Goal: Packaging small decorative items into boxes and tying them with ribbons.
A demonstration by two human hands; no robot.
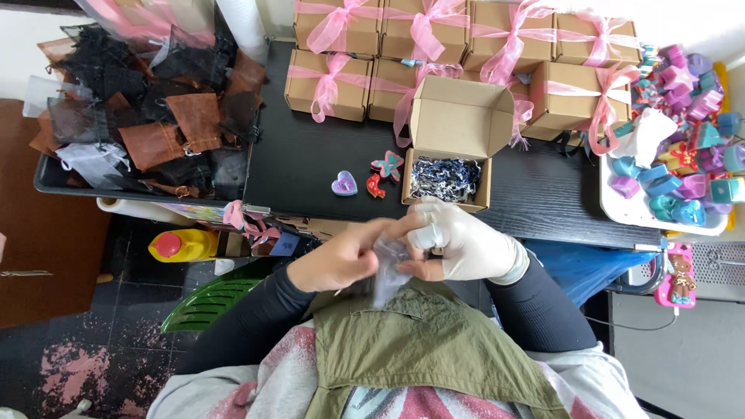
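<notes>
Both my hands meet just below the table's front edge, above my lap. My bare left hand [341, 256] and my white-gloved right hand [458, 244] pinch a small clear plastic bag [386, 271] between them. Right above them an open brown cardboard box [454, 140] stands on the black table [310, 163], with blue and white shredded paper inside. To the box's left lie a purple heart-shaped piece [344, 184], a red piece [375, 186] and a teal and pink butterfly-shaped piece [388, 164].
Several closed brown boxes with pink ribbon bows [434, 39] fill the table's back. A black tray of dark and brown organza pouches [140, 109] sits at left. A white tray of colourful shaped pieces [675, 155] is at right. A yellow bottle [182, 245] lies below.
</notes>
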